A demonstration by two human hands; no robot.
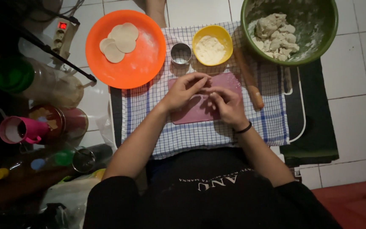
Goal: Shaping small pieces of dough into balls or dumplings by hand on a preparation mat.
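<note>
Both hands meet right at the middle of the frame, over a pink mat [200, 111] lying on a checked cloth [217, 135]. The left hand [186, 90] comes in from the lower left, the right hand [226, 104] from the lower right, and their fingertips come together just above the mat's upper half. Fingers are curled in, not spread, and they look pinched around something small between them. Probably a bit of dough, but the fingers hide it, so I can't tell its shape or which way it runs. Neither hand is clearly nearer to it; it sits between the two sets of fingertips.

Going outward: straight above the hands sits a small metal ring cutter [181, 53], and just right of it a yellow bowl [212, 44] of white flour. A wooden rolling pin [248, 78] lies just right of the mat, its long axis running from upper left down to lower right, close beside the right hand (not touching it as far as I can see).

Upper left of the frame there's an orange plate [138, 63] with a few flat dough rounds [119, 41] stacked overlapping. Upper right, a green bowl [318, 34] holds torn lumps of dough [275, 34]. That bowl is well apart from the hands, up and to the right, so the right hand is the nearer one.
</note>
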